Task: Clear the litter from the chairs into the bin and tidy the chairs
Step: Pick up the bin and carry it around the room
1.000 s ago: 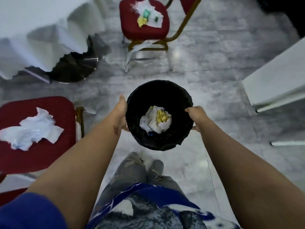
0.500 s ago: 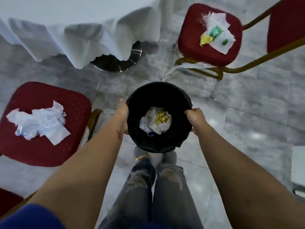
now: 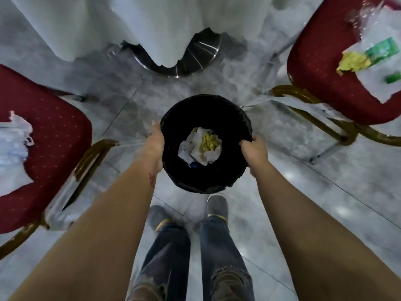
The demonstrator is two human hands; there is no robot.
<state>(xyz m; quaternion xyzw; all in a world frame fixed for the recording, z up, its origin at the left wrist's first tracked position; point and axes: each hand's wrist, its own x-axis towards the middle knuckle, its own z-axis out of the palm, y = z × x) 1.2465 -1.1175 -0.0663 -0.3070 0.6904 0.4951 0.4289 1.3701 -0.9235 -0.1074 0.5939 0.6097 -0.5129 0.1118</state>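
Black bin (image 3: 230,122): centre of view, held between both hands over the grey marble floor (image 3: 325,192), just ahead of the person's shoes (image 3: 217,206) at 6 o'clock. Inside lies crumpled white paper (image 3: 195,148) with a yellow wad (image 3: 209,142) on top.

Right hand (image 3: 253,148): fingers curled over the rim at 3 o'clock, gripping.

Left hand (image 3: 154,142): palm against the outer wall at 9 o'clock, thumb straight along the rim. Its fingers are hidden under the bin, so their curl cannot be told.

9 o'clock: red chair (image 3: 50,131) carrying white plastic litter (image 3: 13,153). Its gilt frame (image 3: 91,157) is near the left forearm.

2 o'clock: second red chair (image 3: 321,72) bearing white paper sheets (image 3: 373,83), a yellow scrap (image 3: 353,61) and green wrappers (image 3: 383,49).

12 o'clock: table draped in a white tablecloth (image 3: 108,22), its steel base (image 3: 195,59) directly beyond the bin.
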